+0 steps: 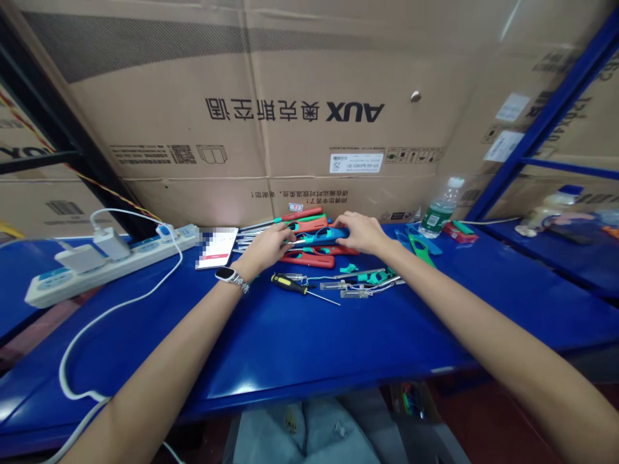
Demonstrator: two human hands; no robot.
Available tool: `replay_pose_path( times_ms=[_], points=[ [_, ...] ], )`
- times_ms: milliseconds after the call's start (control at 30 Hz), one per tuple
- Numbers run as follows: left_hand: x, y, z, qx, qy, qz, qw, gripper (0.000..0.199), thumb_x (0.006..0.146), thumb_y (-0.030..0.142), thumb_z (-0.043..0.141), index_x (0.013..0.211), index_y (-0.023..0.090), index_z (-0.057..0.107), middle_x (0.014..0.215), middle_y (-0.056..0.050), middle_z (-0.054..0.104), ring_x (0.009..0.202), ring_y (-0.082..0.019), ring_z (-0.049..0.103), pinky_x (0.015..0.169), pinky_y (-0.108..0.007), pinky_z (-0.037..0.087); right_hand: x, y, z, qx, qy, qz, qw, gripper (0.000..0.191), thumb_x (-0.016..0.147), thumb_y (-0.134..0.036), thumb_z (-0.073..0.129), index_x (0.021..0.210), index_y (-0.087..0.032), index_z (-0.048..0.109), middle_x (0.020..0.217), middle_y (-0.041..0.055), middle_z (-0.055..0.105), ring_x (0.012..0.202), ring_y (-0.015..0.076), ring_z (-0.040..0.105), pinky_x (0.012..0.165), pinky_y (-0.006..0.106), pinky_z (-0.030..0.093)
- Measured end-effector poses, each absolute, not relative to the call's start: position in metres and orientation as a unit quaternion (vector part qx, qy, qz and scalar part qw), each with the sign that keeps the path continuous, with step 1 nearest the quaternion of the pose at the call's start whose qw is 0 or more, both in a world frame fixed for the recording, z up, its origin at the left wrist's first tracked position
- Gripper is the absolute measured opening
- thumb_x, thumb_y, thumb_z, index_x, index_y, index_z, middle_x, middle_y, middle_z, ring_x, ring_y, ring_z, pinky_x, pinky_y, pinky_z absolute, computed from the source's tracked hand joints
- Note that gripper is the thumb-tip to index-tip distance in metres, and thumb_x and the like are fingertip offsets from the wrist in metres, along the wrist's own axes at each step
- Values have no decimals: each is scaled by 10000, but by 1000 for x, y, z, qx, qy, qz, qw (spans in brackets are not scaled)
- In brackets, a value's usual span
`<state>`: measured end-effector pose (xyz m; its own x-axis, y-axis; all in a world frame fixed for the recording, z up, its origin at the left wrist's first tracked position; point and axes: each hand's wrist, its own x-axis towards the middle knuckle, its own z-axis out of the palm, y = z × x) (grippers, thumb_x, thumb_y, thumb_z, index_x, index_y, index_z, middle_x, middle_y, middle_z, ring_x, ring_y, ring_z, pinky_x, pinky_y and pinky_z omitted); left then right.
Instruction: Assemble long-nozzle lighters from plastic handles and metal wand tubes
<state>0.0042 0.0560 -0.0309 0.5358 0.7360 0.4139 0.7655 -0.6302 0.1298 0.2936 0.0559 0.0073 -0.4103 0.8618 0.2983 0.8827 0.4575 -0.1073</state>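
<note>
A row of long-nosed utility lighters lies at the back of the table, their metal tubes pointing left. Among them is a blue lighter (pixel 322 237), pinched at its handle end by my right hand (pixel 362 233). My left hand (pixel 268 248) is closed over the other end of the blue lighter, near the metal tubes; its grip is partly hidden. Red lighters (pixel 309 260) lie around it. In front rests a yellow-and-black screwdriver (pixel 290 284). Clear lighter fuel tanks with wires (pixel 354 294) and loose green pieces (pixel 374 277) sit to its right.
A white power strip (pixel 145 248) with chargers and a cable occupies the left side. Beside my left wrist lies a phone (pixel 220 248). At right stand a water bottle (pixel 440 209) and a red box (pixel 459 232). A large cardboard box (pixel 290 64) walls the back.
</note>
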Motion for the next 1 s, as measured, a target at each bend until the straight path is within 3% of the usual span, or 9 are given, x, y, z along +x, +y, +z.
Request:
replay_pose_path(
  times_ms=[333,500,867,1000],
  points=[
    [-1,56,-51,-873,-415,-254,-42,175,959,150,562,1054,195,701,1154,-101,637,874,-207,681,860,-389,567,299,31,-20,-524,-832,-19,181,336,893,-348,727,1212,-248,700,1318,77,686,1140,295,676,788,361,472],
    [-4,49,-44,-870,-419,-260,-26,144,976,181,582,1078,204,681,1132,-89,624,799,-186,657,813,-382,571,302,23,-29,-518,-830,-16,206,359,887,-330,721,1237,-253,691,1313,64,673,968,236,683,728,332,449],
    [5,20,-35,-875,-386,-291,-13,114,1017,271,580,1060,217,671,1108,-95,661,988,-241,675,883,-411,561,301,3,-30,-529,-809,40,254,292,907,-369,689,1185,-277,697,1265,56,673,907,211,665,721,322,444],
    [8,12,-34,-883,-359,-302,-30,128,1034,275,553,1042,217,667,1111,-89,673,996,-229,678,896,-412,562,310,-10,-27,-527,-805,31,270,244,924,-306,626,1152,-265,701,1191,60,682,902,213,655,710,308,426]
  ],
)
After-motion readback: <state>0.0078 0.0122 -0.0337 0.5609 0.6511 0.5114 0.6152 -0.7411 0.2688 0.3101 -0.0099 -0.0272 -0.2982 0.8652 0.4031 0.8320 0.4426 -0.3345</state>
